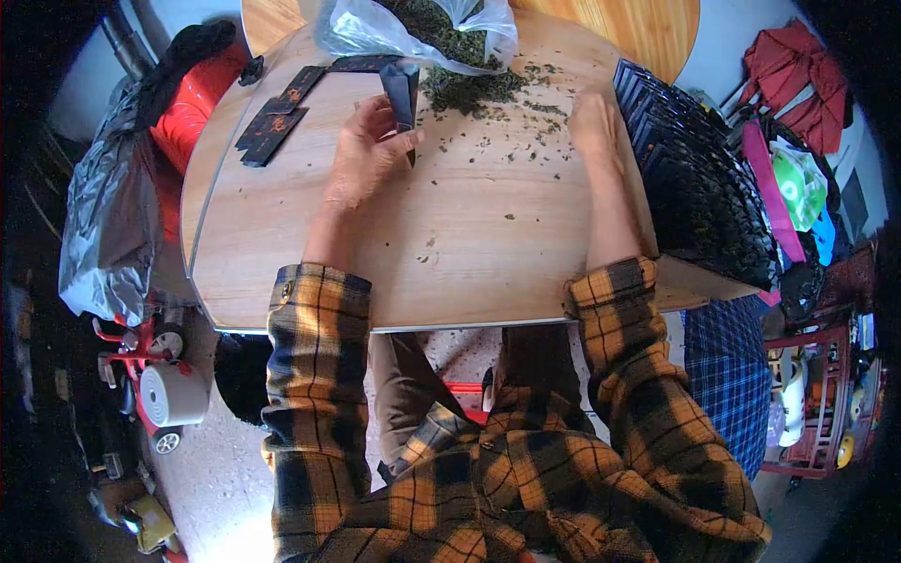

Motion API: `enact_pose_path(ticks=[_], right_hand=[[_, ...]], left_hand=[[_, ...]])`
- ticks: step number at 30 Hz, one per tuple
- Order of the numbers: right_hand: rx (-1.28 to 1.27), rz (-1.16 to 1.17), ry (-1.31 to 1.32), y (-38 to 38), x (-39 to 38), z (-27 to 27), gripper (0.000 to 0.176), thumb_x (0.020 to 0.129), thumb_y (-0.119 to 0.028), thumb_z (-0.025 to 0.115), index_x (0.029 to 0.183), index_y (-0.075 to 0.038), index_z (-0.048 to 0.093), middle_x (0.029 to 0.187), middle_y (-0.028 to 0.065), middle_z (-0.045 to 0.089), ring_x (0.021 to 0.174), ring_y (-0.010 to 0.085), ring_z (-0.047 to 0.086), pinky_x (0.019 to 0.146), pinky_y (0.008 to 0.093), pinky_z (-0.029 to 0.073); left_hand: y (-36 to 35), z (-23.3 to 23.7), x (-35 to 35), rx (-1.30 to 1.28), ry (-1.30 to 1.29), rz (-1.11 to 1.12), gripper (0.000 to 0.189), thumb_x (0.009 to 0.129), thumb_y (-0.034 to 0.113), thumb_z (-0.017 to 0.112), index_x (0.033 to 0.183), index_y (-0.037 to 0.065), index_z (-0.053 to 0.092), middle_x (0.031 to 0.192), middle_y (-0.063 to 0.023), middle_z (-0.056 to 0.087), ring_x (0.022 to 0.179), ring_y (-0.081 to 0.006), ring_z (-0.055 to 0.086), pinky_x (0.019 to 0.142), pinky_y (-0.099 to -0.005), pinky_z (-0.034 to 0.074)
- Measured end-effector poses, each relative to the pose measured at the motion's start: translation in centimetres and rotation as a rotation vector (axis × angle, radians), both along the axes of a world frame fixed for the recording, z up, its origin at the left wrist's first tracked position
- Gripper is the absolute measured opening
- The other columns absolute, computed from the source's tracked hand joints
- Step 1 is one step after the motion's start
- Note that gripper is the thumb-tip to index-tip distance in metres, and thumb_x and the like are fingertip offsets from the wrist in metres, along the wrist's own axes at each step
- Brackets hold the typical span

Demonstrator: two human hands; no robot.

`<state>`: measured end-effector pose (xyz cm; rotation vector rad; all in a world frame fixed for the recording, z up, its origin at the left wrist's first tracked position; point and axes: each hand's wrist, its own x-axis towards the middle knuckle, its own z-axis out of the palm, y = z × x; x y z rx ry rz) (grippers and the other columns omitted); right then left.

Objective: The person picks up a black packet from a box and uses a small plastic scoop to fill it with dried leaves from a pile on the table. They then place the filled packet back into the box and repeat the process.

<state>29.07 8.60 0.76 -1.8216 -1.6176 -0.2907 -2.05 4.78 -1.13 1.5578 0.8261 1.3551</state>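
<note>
My left hand (364, 155) has its fingers and thumb around a small black packet (401, 94), which stands upright at the left of a pile of dried tea leaves (465, 91). Over the table's right side, my right hand (593, 131) is closed, its fingers curled down. Whatever may be in those fingers is hidden. Loose leaves lie scattered between the two hands. Behind the pile, a clear plastic bag (366, 30) lies open with more leaves inside. Several flat black packets with orange print (274, 136) lie left of my left hand.
Close to my right hand stands a box filled with rows of black packets (694, 159). The wooden table (450, 253) has a raised front edge near my body. A red object (197, 103) under dark plastic is at the left. A red umbrella (798, 84) hangs at the right.
</note>
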Motion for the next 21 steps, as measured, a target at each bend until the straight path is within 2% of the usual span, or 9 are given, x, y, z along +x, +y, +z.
enact_pose_path(ticks=[4, 6, 7, 9, 10, 12, 13, 15, 21], right_hand=[[0.144, 0.183, -0.048, 0.1, -1.4, -0.6, 0.018, 0.085, -0.01, 0.054, 0.09, 0.005, 0.062, 0.081, 0.0268, 0.063, 0.074, 0.0407, 0.064, 0.065, 0.046, 0.051], [-0.072, 0.373, 0.488, 1.7, -2.0, -1.6, 0.015, 0.08, -0.007, 0.054, 0.088, 0.0, 0.064, 0.085, 0.0239, 0.063, 0.075, 0.0368, 0.064, 0.071, 0.0415, 0.051], [-0.072, 0.373, 0.488, 1.8, -2.3, -1.9, 0.015, 0.08, -0.007, 0.054, 0.088, 0.0, 0.064, 0.085, 0.0239, 0.063, 0.075, 0.0368, 0.064, 0.071, 0.0415, 0.051], [0.011, 0.49, 1.052, 1.9, -3.1, -2.5, 0.016, 0.08, -0.012, 0.056, 0.092, -0.003, 0.063, 0.083, 0.0211, 0.063, 0.072, 0.0357, 0.062, 0.068, 0.0406, 0.05], [0.011, 0.491, 1.052, 3.1, -2.1, -3.8, 0.016, 0.08, -0.012, 0.056, 0.092, -0.003, 0.063, 0.083, 0.0211, 0.063, 0.072, 0.0357, 0.062, 0.068, 0.0406, 0.05], [0.221, 0.292, 0.572, 4.5, -1.2, -4.7, 0.02, 0.082, -0.013, 0.055, 0.099, -0.004, 0.061, 0.084, 0.024, 0.062, 0.075, 0.0396, 0.062, 0.069, 0.0445, 0.049], [0.222, 0.295, 0.572, 4.2, -1.3, -4.4, 0.02, 0.082, -0.013, 0.055, 0.099, -0.004, 0.061, 0.084, 0.024, 0.062, 0.075, 0.0396, 0.062, 0.069, 0.0445, 0.049], [0.257, 0.116, 0.185, 3.2, -1.9, -3.5, 0.02, 0.083, -0.012, 0.054, 0.1, -0.004, 0.061, 0.086, 0.0244, 0.062, 0.081, 0.042, 0.061, 0.07, 0.0473, 0.049], [0.088, 0.056, 0.086, 4.9, -2.6, -3.4, 0.019, 0.084, -0.01, 0.053, 0.098, -0.004, 0.064, 0.089, 0.0256, 0.062, 0.083, 0.043, 0.06, 0.072, 0.0471, 0.049]], left_hand=[[-0.4, 0.5, -0.3, -0.05, 0.025, 0.094, 0.055, 0.073, 0.008, 0.077, 0.12, -0.003, 0.051, 0.102, -0.0085, 0.063, 0.095, -0.0159, 0.058, 0.084, -0.029, 0.047], [-0.7, 0.8, -0.3, -0.059, 0.031, 0.118, 0.056, 0.073, 0.01, 0.078, 0.12, -0.004, 0.05, 0.101, -0.0096, 0.063, 0.093, -0.0166, 0.059, 0.083, -0.0293, 0.047], [-0.7, 0.9, -0.4, -0.054, 0.043, 0.133, 0.057, 0.073, 0.011, 0.078, 0.12, -0.004, 0.05, 0.1, -0.0103, 0.063, 0.093, -0.0171, 0.059, 0.082, -0.0295, 0.048], [-0.8, 1.1, -0.4, -0.048, 0.056, 0.149, 0.058, 0.073, 0.012, 0.078, 0.121, -0.005, 0.05, 0.1, -0.0111, 0.063, 0.092, -0.0176, 0.059, 0.082, -0.0298, 0.048], [-1.0, 1.3, -0.4, -0.061, 0.035, 0.143, 0.058, 0.073, 0.012, 0.078, 0.121, -0.005, 0.05, 0.1, -0.0112, 0.063, 0.093, -0.0178, 0.06, 0.082, -0.0299, 0.048], [-1.1, 1.5, -0.4, -0.07, 0.012, 0.14, 0.059, 0.072, 0.012, 0.079, 0.121, -0.005, 0.05, 0.101, -0.0112, 0.063, 0.093, -0.0181, 0.06, 0.082, -0.03, 0.048], [-1.2, 1.5, -0.3, -0.075, 0.021, 0.152, 0.059, 0.072, 0.012, 0.079, 0.121, -0.005, 0.05, 0.101, -0.0111, 0.063, 0.093, -0.0181, 0.06, 0.083, -0.0301, 0.048], [-1.1, 1.5, -0.4, -0.078, 0.033, 0.167, 0.059, 0.072, 0.012, 0.079, 0.12, -0.005, 0.05, 0.101, -0.0109, 0.063, 0.093, -0.018, 0.06, 0.083, -0.0301, 0.048], [-1.0, 1.4, -0.3, -0.085, -0.015, 0.154, 0.057, 0.072, 0.012, 0.078, 0.119, -0.006, 0.051, 0.101, -0.0109, 0.063, 0.094, -0.018, 0.06, 0.084, -0.0299, 0.048]])
